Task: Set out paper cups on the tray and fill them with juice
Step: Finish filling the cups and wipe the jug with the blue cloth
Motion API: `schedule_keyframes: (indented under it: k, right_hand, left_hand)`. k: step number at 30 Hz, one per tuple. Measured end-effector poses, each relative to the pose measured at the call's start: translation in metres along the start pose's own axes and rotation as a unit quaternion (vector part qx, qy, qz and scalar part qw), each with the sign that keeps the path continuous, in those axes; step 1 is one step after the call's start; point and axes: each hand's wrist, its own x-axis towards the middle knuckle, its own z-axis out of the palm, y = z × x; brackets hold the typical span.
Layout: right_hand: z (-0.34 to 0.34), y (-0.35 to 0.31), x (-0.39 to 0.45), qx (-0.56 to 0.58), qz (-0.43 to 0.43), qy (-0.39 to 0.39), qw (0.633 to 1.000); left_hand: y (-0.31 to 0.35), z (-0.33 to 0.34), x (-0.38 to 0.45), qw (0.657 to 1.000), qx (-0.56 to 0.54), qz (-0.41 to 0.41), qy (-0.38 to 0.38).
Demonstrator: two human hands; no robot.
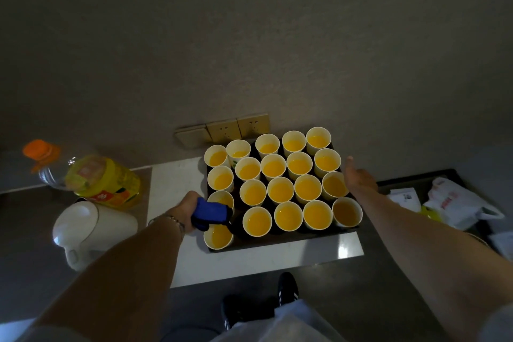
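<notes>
With all paper cups [280, 190] filled and packed across the tray [280, 240] on the tabletop [177, 175], left hand [191, 209] fingers grasp a blue object [212, 212] at the tray's left edge, while right hand [359, 176] fingers lie released at its right edge, apparently to steady it.

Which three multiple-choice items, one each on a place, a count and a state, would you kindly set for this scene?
1. Where is the juice bottle relative to the tray?
A. On its left
B. On its right
C. On top of it

2. How many paper cups stand on the tray?
A. 12
B. 16
C. 20

3. What is the right hand doing?
A. Gripping a cup
B. Open, holding nothing
C. Pouring juice

Answers:
1 A: the juice bottle with the orange cap lies left of the tray, behind the white kettle.
2 C: the paper cups form four rows of five.
3 B: the right hand is spread by the tray's right edge, thumb out.
</notes>
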Motion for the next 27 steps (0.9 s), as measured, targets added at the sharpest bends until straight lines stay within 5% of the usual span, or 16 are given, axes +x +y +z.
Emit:
schedule_keyframes:
  k: [8,27]
  right_hand:
    - [0.006,0.010,0.045,0.182,0.101,-0.107,0.972]
    - [0.016,0.011,0.058,0.206,0.121,-0.171,0.956]
  left_hand:
    - [-0.010,-0.008,0.007,0.999,-0.040,-0.008,-0.025]
    - [-0.018,-0.022,-0.005,0.995,-0.072,0.027,-0.069]
